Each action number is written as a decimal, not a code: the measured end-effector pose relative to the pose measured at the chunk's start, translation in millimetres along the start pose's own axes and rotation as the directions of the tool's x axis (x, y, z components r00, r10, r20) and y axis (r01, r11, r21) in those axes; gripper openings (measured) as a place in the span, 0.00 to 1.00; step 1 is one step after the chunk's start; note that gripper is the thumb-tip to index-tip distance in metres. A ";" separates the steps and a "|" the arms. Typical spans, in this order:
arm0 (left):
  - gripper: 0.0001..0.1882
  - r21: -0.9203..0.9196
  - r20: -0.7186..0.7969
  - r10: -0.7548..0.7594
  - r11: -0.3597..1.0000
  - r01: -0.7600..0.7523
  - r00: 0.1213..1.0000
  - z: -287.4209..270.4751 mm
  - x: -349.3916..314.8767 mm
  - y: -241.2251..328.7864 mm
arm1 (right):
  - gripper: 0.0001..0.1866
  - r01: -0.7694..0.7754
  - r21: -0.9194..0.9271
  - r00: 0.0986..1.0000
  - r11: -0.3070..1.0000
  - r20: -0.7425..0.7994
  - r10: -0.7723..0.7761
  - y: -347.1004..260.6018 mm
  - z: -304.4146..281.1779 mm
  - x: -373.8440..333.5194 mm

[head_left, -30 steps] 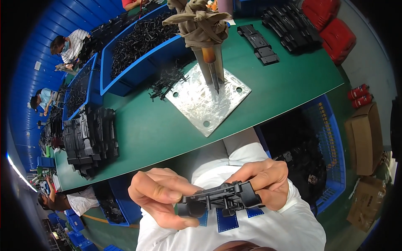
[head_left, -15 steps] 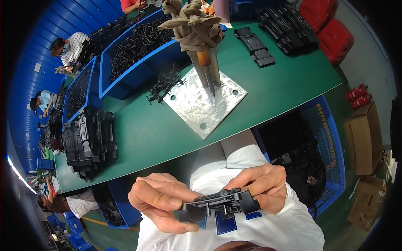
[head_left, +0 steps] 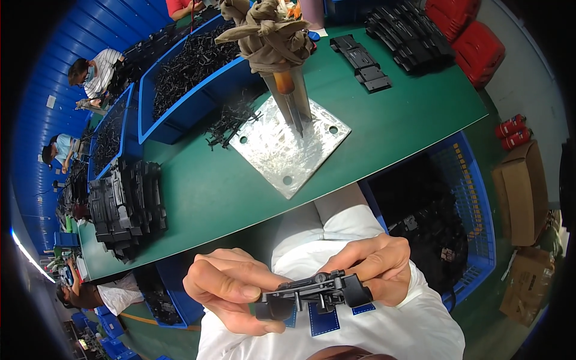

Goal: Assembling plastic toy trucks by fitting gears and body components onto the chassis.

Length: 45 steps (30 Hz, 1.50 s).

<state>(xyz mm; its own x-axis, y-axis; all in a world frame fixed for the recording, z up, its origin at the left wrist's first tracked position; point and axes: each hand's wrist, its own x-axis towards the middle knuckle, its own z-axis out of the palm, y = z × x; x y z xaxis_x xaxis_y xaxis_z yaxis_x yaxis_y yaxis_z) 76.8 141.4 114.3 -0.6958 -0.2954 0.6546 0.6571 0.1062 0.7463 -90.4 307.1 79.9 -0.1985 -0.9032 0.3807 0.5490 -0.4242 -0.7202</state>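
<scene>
Close to my body, above my lap, I hold a black moulded plastic part [head_left: 318,293] level between both hands. My left hand [head_left: 234,288] pinches its left end between thumb and fingers. At the opposite end, my right hand [head_left: 378,270] is closed round the part, with some fingers partly hidden behind it. Small bars and pegs show along its middle. Beyond my hands, a square metal plate [head_left: 270,162] with corner holes lies on the green table [head_left: 198,186]. A post wrapped in brown cloth [head_left: 270,36] rises from it, with a pointed metal tool [head_left: 292,108] hanging in front.
Blue bins [head_left: 174,123] of small black pieces stand at the back left, with loose pieces [head_left: 231,123] beside the plate. Stacked black parts [head_left: 126,204] sit at left, more [head_left: 411,36] at far right. A blue basket [head_left: 480,210] stands right of my legs. Several people work at left.
The view has shifted slightly, so the table and bins sit a little further left. My hands and the black part keep the same hold and position.
</scene>
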 end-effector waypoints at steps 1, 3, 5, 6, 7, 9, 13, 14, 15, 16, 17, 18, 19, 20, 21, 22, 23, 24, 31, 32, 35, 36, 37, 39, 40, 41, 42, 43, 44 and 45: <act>0.28 0.014 -0.018 0.009 1.000 -0.009 1.000 -1.0 -1.9 -2.1 | 0.14 -0.054 -0.045 0.999 0.998 -0.001 0.054 -3.8 -1.0 1.1; 0.29 0.004 -0.133 0.031 1.000 -0.031 0.991 1.7 -8.4 -12.6 | 0.13 -0.108 -0.152 0.994 0.983 -0.036 0.103 -5.2 -4.4 0.8; 0.30 -0.064 -0.382 -0.106 0.994 0.088 0.918 10.2 -11.5 -17.8 | 0.14 -0.214 -0.164 0.973 0.963 -0.125 0.195 -7.0 -5.7 2.6; 0.32 -0.109 -0.453 -0.236 0.972 0.210 0.859 12.4 -14.7 -16.5 | 0.16 -0.220 -0.044 0.958 0.974 -0.197 0.208 -0.5 -5.2 -0.5; 0.32 -0.109 -0.471 -0.347 0.935 0.337 0.811 5.5 -21.9 -18.1 | 0.17 -0.216 -0.030 0.953 0.976 -0.224 0.204 3.7 -7.2 0.7; 0.32 -0.129 -0.469 -0.408 0.909 0.397 0.783 -4.1 -21.6 -28.2 | 0.17 -0.215 -0.031 0.941 0.976 -0.274 0.199 6.6 -8.3 6.9; 0.28 -0.241 -0.411 -0.497 0.868 0.435 0.765 -3.8 -11.4 -33.8 | 0.17 -0.242 0.044 0.916 0.969 -0.319 0.243 12.3 -10.5 10.5; 0.27 -0.233 -0.376 -0.472 0.881 0.412 0.798 -9.4 -16.2 -39.1 | 0.17 -0.244 0.044 0.916 0.969 -0.319 0.245 12.7 -11.4 10.8; 0.27 -0.235 -0.377 -0.472 0.881 0.411 0.797 -9.8 -15.3 -39.2 | 0.17 -0.267 0.046 0.906 0.963 -0.328 0.267 13.1 -12.3 11.2; 0.27 -0.259 -0.372 -0.491 0.870 0.420 0.788 -9.6 -14.1 -38.8 | 0.16 -0.290 0.049 0.896 0.956 -0.337 0.289 13.7 -12.8 11.6; 0.26 -0.282 -0.366 -0.509 0.859 0.428 0.779 -10.0 -13.3 -38.7 | 0.16 -0.292 0.048 0.895 0.955 -0.337 0.291 14.2 -12.7 12.0; 0.26 -0.282 -0.371 -0.508 0.859 0.427 0.778 -10.8 -13.7 -38.7 | 0.16 -0.296 0.052 0.891 0.954 -0.344 0.296 15.1 -12.4 12.6; 0.26 -0.291 -0.364 -0.507 0.859 0.422 0.781 -11.8 -14.2 -38.9 | 0.16 -0.301 0.055 0.887 0.952 -0.352 0.301 15.8 -12.1 13.2; 0.26 -0.300 -0.356 -0.507 0.858 0.418 0.785 -12.4 -14.9 -38.6 | 0.16 -0.305 0.056 0.886 0.951 -0.349 0.304 15.9 -12.1 13.5; 0.26 -0.301 -0.359 -0.507 0.858 0.417 0.784 -12.2 -14.8 -37.5 | 0.16 -0.313 0.050 0.888 0.948 -0.339 0.311 15.0 -12.6 13.6; 0.26 -0.300 -0.379 -0.518 0.853 0.428 0.767 -11.4 -14.3 -35.4 | 0.16 -0.322 0.044 0.889 0.946 -0.329 0.318 14.3 -12.7 14.0; 0.27 -0.299 -0.398 -0.529 0.847 0.439 0.750 -10.6 -14.6 -33.5 | 0.16 -0.324 0.044 0.889 0.945 -0.328 0.320 14.2 -11.6 14.2; 0.27 -0.272 -0.429 -0.500 0.866 0.420 0.752 -9.1 -16.2 -31.9 | 0.16 -0.293 0.008 0.906 0.956 -0.318 0.281 13.9 -9.2 13.4; 0.30 -0.053 -0.283 -0.002 0.998 -0.014 0.959 -1.9 -17.9 -18.1 | 0.13 -0.158 -0.214 0.987 0.964 -0.063 0.148 -5.9 1.7 13.7; 0.30 -0.075 -0.083 0.010 0.997 -0.016 0.997 -12.6 -9.6 -12.8 | 0.14 -0.080 -0.088 0.996 0.993 -0.049 0.075 2.6 1.9 9.7; 0.37 0.086 0.120 -0.005 0.996 -0.005 0.993 -21.7 -4.2 -3.6 | 0.14 0.035 -0.016 0.999 0.999 -0.006 -0.035 9.6 5.7 12.3; 0.37 0.084 0.119 -0.005 0.996 -0.005 0.993 -21.2 -5.6 -3.9 | 0.14 0.034 -0.018 0.999 0.999 -0.008 -0.034 11.0 6.2 12.4; 0.36 0.077 0.105 -0.003 0.997 -0.006 0.994 -21.2 -6.6 -4.4 | 0.14 0.045 -0.006 0.999 0.999 -0.010 -0.045 12.5 6.1 12.3; 0.36 0.074 0.087 -0.001 0.997 -0.006 0.996 -22.8 -6.9 -5.1 | 0.14 0.054 0.008 0.999 0.999 -0.009 -0.054 15.2 5.6 11.8; 0.36 0.067 0.111 -0.007 0.998 0.000 0.994 -24.4 -6.1 -5.4 | 0.14 0.045 -0.002 0.999 0.999 -0.015 -0.045 16.1 4.9 11.1; 0.36 0.062 0.134 -0.014 0.998 0.006 0.991 -26.1 -5.4 -5.7 | 0.13 0.036 -0.011 0.999 0.999 -0.022 -0.036 16.6 3.8 10.8; 0.35 0.069 0.105 -0.004 0.998 -0.003 0.994 -24.8 -5.9 -6.0 | 0.13 0.031 -0.002 0.999 1.000 -0.016 -0.031 17.0 3.4 11.5; 0.35 0.079 0.074 0.005 0.997 -0.011 0.997 -21.9 -6.4 -8.2 | 0.13 0.033 -0.022 0.999 0.999 -0.029 -0.034 16.9 2.4 12.4; 0.33 0.082 0.047 0.019 0.996 -0.023 0.999 -21.7 -6.8 -12.4 | 0.12 0.035 -0.041 0.999 0.999 -0.040 -0.037 16.4 1.0 13.4; 0.33 0.023 0.011 0.000 1.000 0.000 1.000 -20.3 -8.2 -16.7 | 0.12 0.018 -0.063 0.998 0.998 -0.060 -0.021 13.2 -0.8 15.7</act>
<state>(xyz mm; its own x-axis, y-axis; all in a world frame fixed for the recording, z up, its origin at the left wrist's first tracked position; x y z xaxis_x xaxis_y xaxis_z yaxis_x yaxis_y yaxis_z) 77.4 122.8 94.0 -0.6988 -0.2852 0.6560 0.6504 0.1285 0.7487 -86.9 287.3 75.8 -0.2587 -0.8962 0.3604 0.4928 -0.4434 -0.7487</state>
